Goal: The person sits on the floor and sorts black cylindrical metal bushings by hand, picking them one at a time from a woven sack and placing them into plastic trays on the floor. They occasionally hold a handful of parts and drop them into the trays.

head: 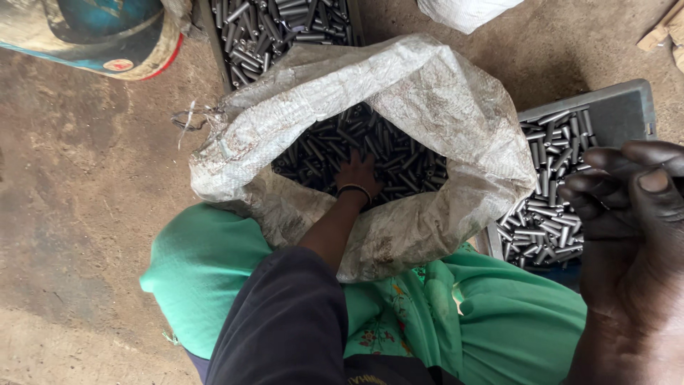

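Note:
A white woven sack (pixel 442 107) stands open between my knees, full of short dark metal pins (pixel 399 157). My left hand (pixel 358 175), with a dark sleeve and a black wristband, reaches down into the sack and rests on the pins. Its fingers are buried among them, so I cannot tell what it grips. My right hand (pixel 627 207) hangs close to the camera at the right, fingers loosely curled with nothing visible in them. It is above a grey plastic tray (pixel 620 107) holding several shinier metal pins (pixel 548 214).
A second dark crate of pins (pixel 278 28) sits behind the sack. A worn blue and yellow container (pixel 92 36) is at the top left, another white bag (pixel 463 11) at the top. Green cloth (pixel 206 264) covers my lap. Bare concrete floor (pixel 85 185) lies to the left.

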Motion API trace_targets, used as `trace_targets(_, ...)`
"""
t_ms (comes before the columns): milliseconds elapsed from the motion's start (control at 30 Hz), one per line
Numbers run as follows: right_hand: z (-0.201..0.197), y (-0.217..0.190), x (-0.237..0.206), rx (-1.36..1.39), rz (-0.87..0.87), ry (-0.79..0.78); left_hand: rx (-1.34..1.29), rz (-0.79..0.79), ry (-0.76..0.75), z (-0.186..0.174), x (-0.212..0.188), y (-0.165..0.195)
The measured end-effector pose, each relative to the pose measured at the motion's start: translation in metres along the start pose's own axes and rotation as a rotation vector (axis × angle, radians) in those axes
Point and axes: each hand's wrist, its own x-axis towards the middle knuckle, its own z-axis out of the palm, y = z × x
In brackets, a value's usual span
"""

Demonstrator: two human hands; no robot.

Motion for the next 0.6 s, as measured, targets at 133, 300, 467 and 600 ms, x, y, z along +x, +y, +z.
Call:
trace_targets(133,0.013,-0.002,0.005,0.02,-0.004,-0.002,0.074,0.159,0.051,0.012,-0.007,-0.006)
trace_targets(300,0.026,-0.001,0.003,-0.001,-0.027,-0.015,0.027,0.344,-0.122,0.006,0.001,-0.009)
trace_targets(467,0.024,-0.005,0.002,0.064,0.005,-0.01,0.254,0.511,-0.159,-0.04,0.027,-0.023)
trace_targets(600,0.028,-0.005,0.002,0.027,-0.021,-0.029,0.585,0.516,-0.285,-0.06,0.036,-0.023)
